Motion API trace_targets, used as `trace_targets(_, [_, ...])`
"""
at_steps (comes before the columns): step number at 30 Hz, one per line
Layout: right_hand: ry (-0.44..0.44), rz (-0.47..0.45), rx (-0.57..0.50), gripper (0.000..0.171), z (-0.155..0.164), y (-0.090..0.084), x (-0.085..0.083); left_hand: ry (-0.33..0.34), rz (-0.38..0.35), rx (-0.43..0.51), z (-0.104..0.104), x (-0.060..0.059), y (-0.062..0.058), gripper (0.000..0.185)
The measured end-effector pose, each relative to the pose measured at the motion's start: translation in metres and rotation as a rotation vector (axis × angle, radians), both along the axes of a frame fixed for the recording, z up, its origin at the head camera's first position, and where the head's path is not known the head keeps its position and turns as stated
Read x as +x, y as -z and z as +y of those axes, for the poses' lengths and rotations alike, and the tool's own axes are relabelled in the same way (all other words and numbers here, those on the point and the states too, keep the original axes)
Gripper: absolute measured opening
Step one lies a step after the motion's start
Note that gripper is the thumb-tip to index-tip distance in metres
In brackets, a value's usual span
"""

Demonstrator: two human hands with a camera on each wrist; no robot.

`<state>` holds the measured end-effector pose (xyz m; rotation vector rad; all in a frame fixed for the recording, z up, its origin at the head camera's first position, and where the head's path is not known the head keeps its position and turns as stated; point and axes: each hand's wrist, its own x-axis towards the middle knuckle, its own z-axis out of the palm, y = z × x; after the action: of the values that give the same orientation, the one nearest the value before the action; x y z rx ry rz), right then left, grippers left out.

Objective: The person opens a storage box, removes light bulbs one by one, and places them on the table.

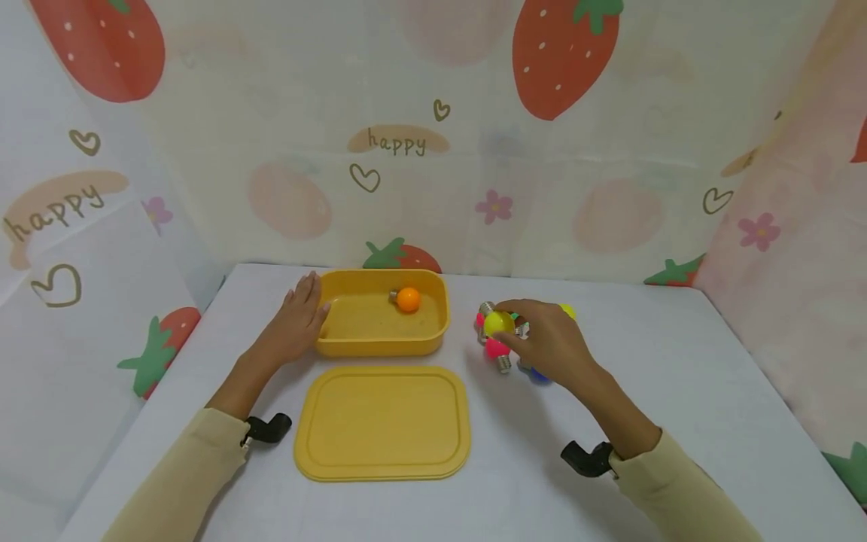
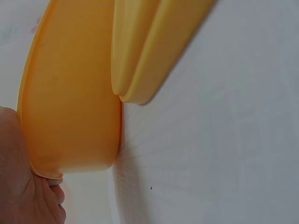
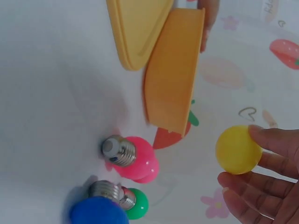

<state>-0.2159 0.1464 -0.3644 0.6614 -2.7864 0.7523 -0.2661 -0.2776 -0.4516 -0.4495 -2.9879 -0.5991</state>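
Observation:
A yellow light bulb (image 3: 238, 149) is pinched between the thumb and fingers of my right hand (image 1: 552, 339), raised above the other bulbs. Its metal base shows in the head view, pointing up. Beneath it lie a pink bulb (image 1: 497, 349), a blue bulb (image 3: 99, 212) and a green bulb (image 3: 137, 204). My left hand (image 1: 296, 320) rests against the left end of the yellow box (image 1: 382, 348), fingers extended along its wall. Inside that box an orange bulb (image 1: 408, 299) lies on its side.
A flat yellow lid (image 1: 382, 424) lies on the white tablecloth (image 1: 528, 482), just in front of the box. Another yellow bulb (image 1: 567, 310) peeks out behind my right hand. A strawberry-printed curtain (image 1: 474, 211) rises behind the table.

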Motion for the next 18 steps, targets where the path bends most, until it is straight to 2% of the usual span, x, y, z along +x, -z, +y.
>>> trace_targets(11, [0.03,0.011,-0.028,0.042,0.021,0.01,0.012,-0.004,-0.005,-0.002,0.0,0.001,0.0,0.067])
trace_targets(18, [0.038,0.021,-0.038,0.043,0.033,0.017,0.016,-0.003,-0.002,-0.004,0.003,0.003,-0.004,0.067])
